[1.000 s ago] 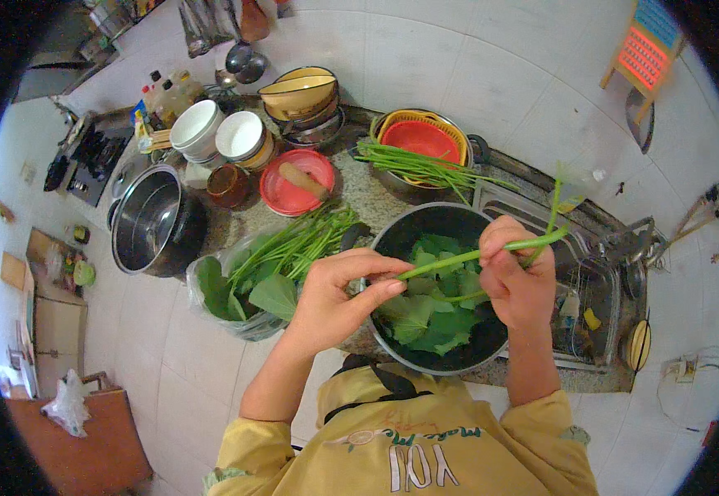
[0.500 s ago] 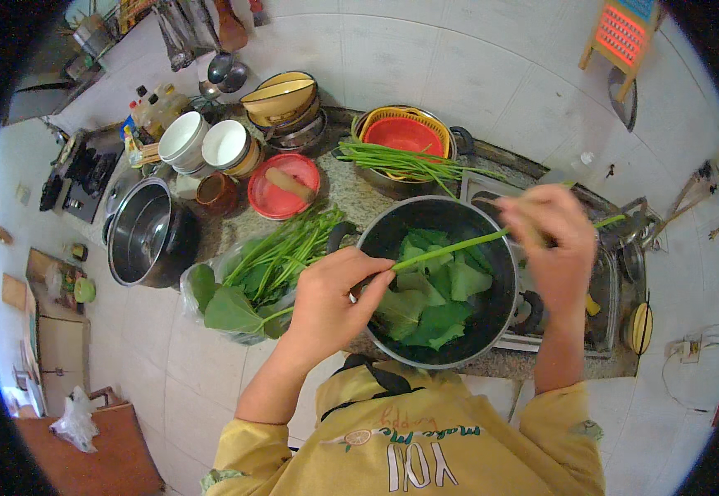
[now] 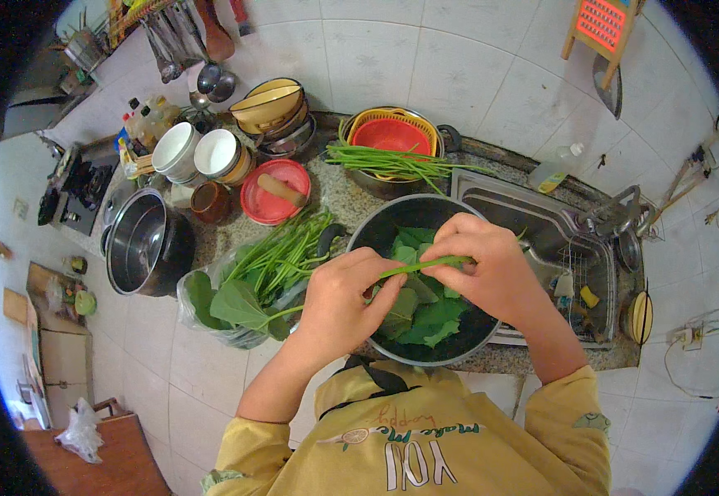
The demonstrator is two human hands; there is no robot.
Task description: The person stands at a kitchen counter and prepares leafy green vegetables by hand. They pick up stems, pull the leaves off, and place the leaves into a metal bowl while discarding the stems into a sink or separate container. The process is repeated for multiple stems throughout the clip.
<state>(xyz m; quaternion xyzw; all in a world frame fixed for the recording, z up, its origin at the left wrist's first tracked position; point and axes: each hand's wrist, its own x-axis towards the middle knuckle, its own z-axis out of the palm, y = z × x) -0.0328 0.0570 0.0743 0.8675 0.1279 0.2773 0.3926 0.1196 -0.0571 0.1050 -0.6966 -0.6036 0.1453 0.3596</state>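
My left hand (image 3: 334, 298) is closed around a long green leaf stalk (image 3: 409, 268), gripping it between thumb and forefinger. My right hand (image 3: 485, 263) pinches the same stalk farther to the right. Both hands are over a dark pot (image 3: 363, 236) with torn green leaves (image 3: 435, 321) inside. To the left of my left hand a stalk runs to a broad leaf (image 3: 239, 306); my hand hides whether it is the same stalk. A bundle of leafy greens (image 3: 281, 248) lies there in a clear plastic bag (image 3: 235, 337).
A metal sink (image 3: 533, 202) lies right of the pot. Behind stands a pot with a red basket (image 3: 392, 134) and bare green stalks (image 3: 401, 159) across it. Leftward are a red dish (image 3: 258, 207), white bowls (image 3: 214, 153), a brown cup (image 3: 209, 202) and a large metal pot (image 3: 136, 240).
My right hand has moved left and down, from above the sink's edge to over the pot, closer to my left hand. My left hand keeps its hold on the stalk.
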